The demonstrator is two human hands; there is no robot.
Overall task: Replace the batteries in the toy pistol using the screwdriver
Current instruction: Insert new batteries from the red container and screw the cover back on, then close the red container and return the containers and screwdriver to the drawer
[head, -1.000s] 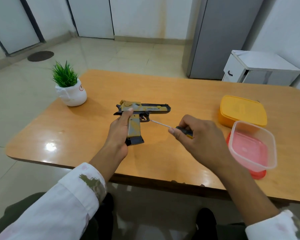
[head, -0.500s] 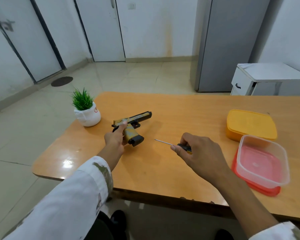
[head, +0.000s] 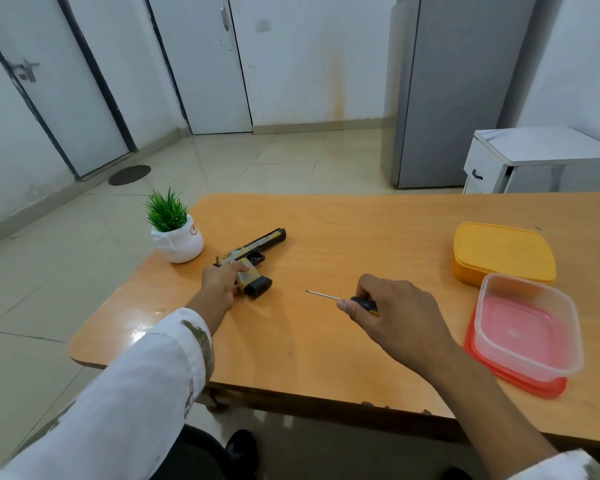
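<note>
the right hand [head: 399, 317] hides most of the screwdriver [head: 340, 299] handle; only a bit of black and yellow and the thin metal rod stick out. the left hand [head: 220, 282] covers part of the toy pistol [head: 253, 249] grip. the tip of the rod is too small to make out. the table [head: 361, 237] is cut off at the right edge.

there is one toy pistol, one screwdriver, one little plant pot [head: 177, 233], one yellow box [head: 503, 252] with its lid on, and one clear box [head: 525, 327] sitting on a red lid [head: 520, 379].

the left hand has its fingers curled round the pistol grip. the pistol lies on its side on the table, near the plant pot, with its barrel pointing away to the right. the right hand is curled tight round the screwdriver handle, thumb on top. it is just above the table, and the rod points left at the pistol but does not touch it.
</note>
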